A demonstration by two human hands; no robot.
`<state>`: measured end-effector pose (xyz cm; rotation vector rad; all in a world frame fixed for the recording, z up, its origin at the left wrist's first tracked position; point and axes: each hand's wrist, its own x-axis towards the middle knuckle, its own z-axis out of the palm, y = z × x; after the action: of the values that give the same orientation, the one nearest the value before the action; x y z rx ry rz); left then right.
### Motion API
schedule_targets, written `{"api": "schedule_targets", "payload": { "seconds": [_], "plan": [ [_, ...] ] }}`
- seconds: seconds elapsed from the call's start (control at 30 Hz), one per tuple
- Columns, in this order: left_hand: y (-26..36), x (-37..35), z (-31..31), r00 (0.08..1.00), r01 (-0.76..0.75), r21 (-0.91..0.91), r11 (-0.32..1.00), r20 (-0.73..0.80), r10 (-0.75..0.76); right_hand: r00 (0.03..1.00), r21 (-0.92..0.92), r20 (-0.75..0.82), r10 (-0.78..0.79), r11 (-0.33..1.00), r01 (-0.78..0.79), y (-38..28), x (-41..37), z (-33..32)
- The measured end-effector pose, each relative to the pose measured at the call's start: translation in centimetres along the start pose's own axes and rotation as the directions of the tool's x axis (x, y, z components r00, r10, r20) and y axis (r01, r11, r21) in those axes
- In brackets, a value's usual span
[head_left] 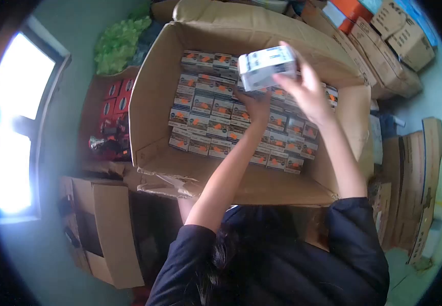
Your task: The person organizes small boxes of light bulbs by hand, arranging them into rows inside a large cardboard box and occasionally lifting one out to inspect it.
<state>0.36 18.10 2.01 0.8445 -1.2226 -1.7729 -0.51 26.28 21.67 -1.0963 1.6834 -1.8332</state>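
Observation:
A large open cardboard carton (152, 99) holds several rows of small white-and-brown boxes (199, 122) with orange marks. My right hand (310, 92) grips a small white box (267, 64) at its right end, raised over the upper middle of the carton. My left hand (255, 104) is inside the carton, just below the raised box and over the rows. Its fingertips are partly hidden beneath that box, and what they hold, if anything, cannot be made out.
Red boxes (109, 109) and a green plastic bundle (119, 46) lie left of the carton. An open cardboard box (116, 229) stands lower left. Closed cartons (384, 61) are stacked upper right, and flattened cardboard (409, 178) leans at the right. A bright window is at far left.

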Motion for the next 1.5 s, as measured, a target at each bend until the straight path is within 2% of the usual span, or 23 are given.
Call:
{"api": "schedule_targets", "payload": {
  "seconds": [0.03,0.07,0.17,0.2,0.23,0.3,0.33,0.43,0.47,0.5,0.57,0.63,0.67,0.7,0.73,0.8,0.87,0.97,1.07,1.17,1.33,1.43,1.5],
  "plan": [
    [-0.3,0.3,0.2,1.000,-0.022,-0.020,1.000,-0.005,0.022,0.991,-0.111,0.039,-0.130,0.985,0.134,1.6,1.4,1.0],
    [-0.4,0.4,0.3,0.997,-0.070,-0.018,0.997,-0.011,0.070,0.980,-0.333,0.089,-0.179,0.922,0.199,3.1,2.7,1.1],
    [0.5,0.1,0.1,0.997,-0.073,-0.011,0.997,-0.017,0.073,0.985,-0.170,0.133,-0.109,0.977,0.131,4.2,4.6,3.1],
    [0.2,0.0,0.2,0.993,-0.083,0.142,0.986,-0.074,0.094,0.989,-0.150,0.142,-0.049,0.986,0.070,4.1,4.8,3.6],
    [1.4,-0.3,-0.1,0.996,-0.057,0.082,0.995,-0.062,0.062,0.981,-0.130,0.194,0.006,0.991,0.020,4.4,5.3,3.8],
    [3.3,-1.1,-0.1,1.000,0.001,-0.041,0.999,-0.021,-0.002,0.981,-0.166,0.179,0.077,0.985,-0.047,4.9,5.9,4.3],
    [2.0,-0.1,0.5,0.981,-0.167,0.020,0.986,-0.093,0.169,0.983,-0.208,0.173,0.061,0.978,-0.024,5.2,6.1,4.6],
    [1.6,-0.4,0.9,0.987,-0.120,-0.012,0.993,-0.111,0.118,0.985,-0.391,0.169,-0.028,0.916,0.093,6.5,6.7,5.3],
    [0.9,-0.1,0.9,0.994,-0.072,-0.271,0.960,-0.097,0.047,0.980,-0.482,0.185,-0.079,0.862,0.160,7.4,6.9,5.4],
    [0.8,0.3,1.0,0.996,-0.048,-0.404,0.913,-0.091,0.011,0.969,-0.564,0.208,-0.132,0.793,0.229,7.9,7.2,5.7],
    [0.4,0.3,1.1,0.991,-0.089,-0.262,0.961,-0.124,0.057,0.972,-0.640,0.221,-0.084,0.740,0.209,9.0,7.3,5.9],
    [0.4,0.5,1.0,0.974,-0.144,0.132,0.981,-0.156,0.164,0.966,-0.731,0.241,-0.095,0.636,0.245,9.6,7.0,6.2],
    [0.3,0.5,1.0,0.967,-0.155,0.451,0.879,-0.111,0.227,0.968,-0.731,0.248,-0.030,0.650,0.208,9.9,7.0,6.2],
    [0.1,0.6,1.0,0.955,-0.159,0.733,0.662,-0.057,0.293,0.960,-0.752,0.270,-0.079,0.605,0.261,10.3,7.0,6.2],
    [-0.2,0.7,1.0,0.946,-0.161,0.921,0.355,0.042,0.321,0.948,-0.771,0.291,-0.127,0.556,0.311,10.7,6.9,6.1],
    [-0.3,0.6,1.0,0.930,-0.170,0.971,-0.167,0.214,0.298,0.936,-0.799,0.317,-0.149,0.490,0.349,11.5,6.7,6.0],
    [0.2,0.5,1.0,0.938,-0.145,0.931,-0.334,0.237,0.252,0.940,-0.822,0.324,-0.102,0.461,0.333,12.2,6.6,5.9],
    [2.9,-0.2,1.0,0.963,-0.051,0.942,-0.330,0.134,0.233,0.915,-0.848,0.368,-0.166,0.344,0.403,12.5,6.3,6.1],
    [-2.0,1.9,2.0,0.972,-0.039,0.995,-0.088,0.058,0.226,0.919,-0.848,0.383,-0.097,0.356,0.392,11.1,6.1,6.3],
    [-2.7,2.6,2.3,0.961,-0.113,0.989,-0.091,0.132,0.242,0.929,-0.842,0.368,-0.044,0.407,0.353,10.4,6.0,5.6],
    [-4.1,2.9,1.7,0.915,-0.246,0.956,-0.162,0.285,0.287,0.938,-0.815,0.338,-0.079,0.474,0.334,11.5,5.2,5.8],
    [-3.0,2.5,1.3,0.928,-0.264,0.961,0.080,0.230,0.295,0.916,-0.837,0.379,-0.135,0.372,0.401,12.0,5.3,5.1],
    [-1.6,2.0,1.0,0.948,-0.258,0.866,0.429,0.142,0.283,0.906,-0.845,0.395,-0.154,0.326,0.424,11.8,4.9,4.5]
  ]
}}
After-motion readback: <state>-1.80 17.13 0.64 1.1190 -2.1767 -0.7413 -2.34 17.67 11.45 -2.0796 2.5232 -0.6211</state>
